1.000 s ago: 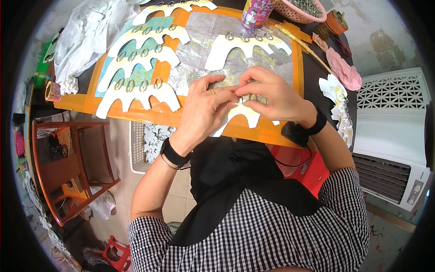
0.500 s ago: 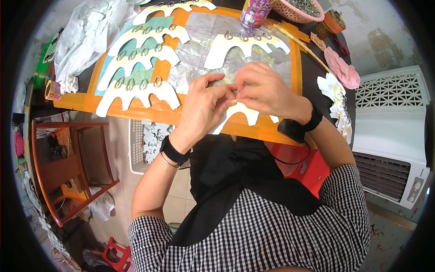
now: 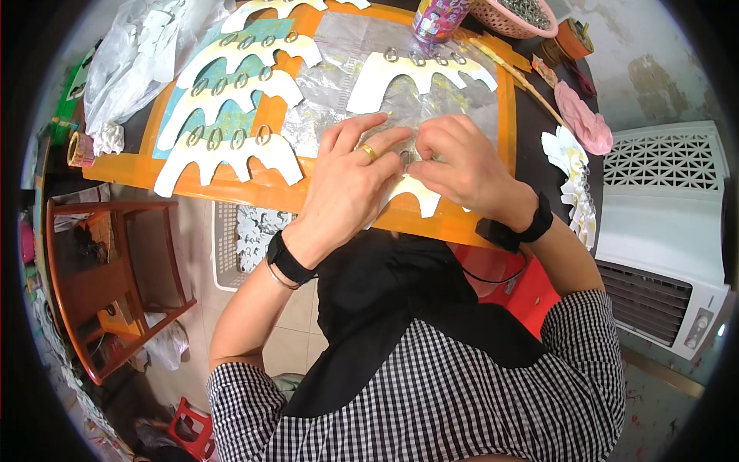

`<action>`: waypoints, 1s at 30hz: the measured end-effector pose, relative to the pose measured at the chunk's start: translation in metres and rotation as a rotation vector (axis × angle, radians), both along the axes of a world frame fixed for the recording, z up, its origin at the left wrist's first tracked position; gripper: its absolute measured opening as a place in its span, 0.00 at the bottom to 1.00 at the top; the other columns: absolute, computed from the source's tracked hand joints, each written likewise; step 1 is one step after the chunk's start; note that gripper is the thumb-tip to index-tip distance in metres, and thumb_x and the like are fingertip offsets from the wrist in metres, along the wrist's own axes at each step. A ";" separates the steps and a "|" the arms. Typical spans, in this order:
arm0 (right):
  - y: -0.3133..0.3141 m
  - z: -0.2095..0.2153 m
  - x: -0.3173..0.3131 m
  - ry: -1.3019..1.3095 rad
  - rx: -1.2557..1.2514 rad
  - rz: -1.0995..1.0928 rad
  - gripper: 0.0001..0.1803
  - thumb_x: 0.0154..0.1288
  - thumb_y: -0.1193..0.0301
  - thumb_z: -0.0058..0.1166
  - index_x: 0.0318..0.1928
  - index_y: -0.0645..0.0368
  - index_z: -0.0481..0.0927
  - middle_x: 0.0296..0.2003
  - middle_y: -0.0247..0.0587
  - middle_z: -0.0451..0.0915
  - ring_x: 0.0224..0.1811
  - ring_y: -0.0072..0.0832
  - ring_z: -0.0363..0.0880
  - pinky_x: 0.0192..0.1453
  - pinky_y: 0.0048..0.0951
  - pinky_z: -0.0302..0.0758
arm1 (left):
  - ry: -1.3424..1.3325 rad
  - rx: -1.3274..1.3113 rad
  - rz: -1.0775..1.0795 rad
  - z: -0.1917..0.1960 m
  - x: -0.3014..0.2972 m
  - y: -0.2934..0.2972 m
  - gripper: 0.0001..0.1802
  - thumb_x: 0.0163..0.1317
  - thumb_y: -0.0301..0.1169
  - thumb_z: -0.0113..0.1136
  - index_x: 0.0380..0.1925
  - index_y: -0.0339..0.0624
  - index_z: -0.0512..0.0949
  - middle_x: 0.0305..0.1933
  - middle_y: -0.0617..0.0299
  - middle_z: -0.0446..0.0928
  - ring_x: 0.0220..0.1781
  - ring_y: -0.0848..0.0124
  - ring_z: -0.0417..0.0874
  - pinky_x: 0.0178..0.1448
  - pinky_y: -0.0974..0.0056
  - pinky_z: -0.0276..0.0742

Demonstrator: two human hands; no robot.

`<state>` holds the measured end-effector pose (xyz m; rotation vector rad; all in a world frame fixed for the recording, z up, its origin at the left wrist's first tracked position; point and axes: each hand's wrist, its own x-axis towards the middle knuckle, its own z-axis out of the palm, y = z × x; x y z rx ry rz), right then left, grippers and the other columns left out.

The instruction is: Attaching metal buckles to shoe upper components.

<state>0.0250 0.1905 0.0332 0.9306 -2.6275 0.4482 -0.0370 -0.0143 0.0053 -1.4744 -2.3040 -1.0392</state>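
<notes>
A white arched strip (image 3: 416,194) with a yellowish upper band lies at the table's near edge, partly hidden beneath my hands. My left hand (image 3: 346,173) covers its left end, fingers bent over it and a gold ring on one of them; the thumb is hidden. A small oval metal ring (image 3: 406,158) shows between the two hands. Just right of it, my right hand (image 3: 462,162) has its thumb and fingers pinched together over the strip; what they hold is too small to make out. Another arched strip (image 3: 375,86) with several metal rings lies beyond my hands.
Several similar strips (image 3: 219,159) with rings lie at left, near a plastic bag (image 3: 123,85). Farther back stand a purple can (image 3: 439,19) and a pink basket (image 3: 508,23) of metal pieces. Right are a stick (image 3: 531,88), a pink cloth (image 3: 581,115) and stacked strips (image 3: 571,177).
My left hand has shifted, its fingers reaching farther over and its gold ring now showing. The metal ring between my hands has come into sight. My right hand stays pinched, slightly farther right.
</notes>
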 end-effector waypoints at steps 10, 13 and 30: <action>-0.002 0.000 0.007 0.073 0.087 -0.004 0.07 0.47 0.74 0.59 0.29 0.62 0.78 0.38 0.40 0.76 0.49 0.36 0.75 0.53 0.37 0.71 | -0.144 0.010 -0.074 -0.007 -0.007 -0.002 0.03 0.55 0.26 0.64 0.29 0.45 0.78 0.44 0.71 0.83 0.58 0.61 0.76 0.64 0.53 0.64; -0.004 0.000 0.007 0.061 0.109 -0.009 0.08 0.47 0.74 0.58 0.30 0.62 0.78 0.39 0.40 0.77 0.49 0.36 0.75 0.54 0.37 0.71 | -0.150 0.001 -0.054 -0.007 -0.006 -0.003 0.04 0.55 0.26 0.64 0.29 0.45 0.78 0.44 0.71 0.83 0.57 0.62 0.77 0.64 0.53 0.64; 0.000 0.005 0.007 0.056 0.147 0.045 0.06 0.47 0.75 0.59 0.28 0.63 0.79 0.35 0.36 0.74 0.46 0.32 0.75 0.50 0.33 0.71 | -0.122 -0.022 -0.055 -0.006 -0.005 -0.002 0.08 0.51 0.23 0.67 0.30 0.45 0.78 0.45 0.71 0.84 0.58 0.59 0.76 0.62 0.52 0.66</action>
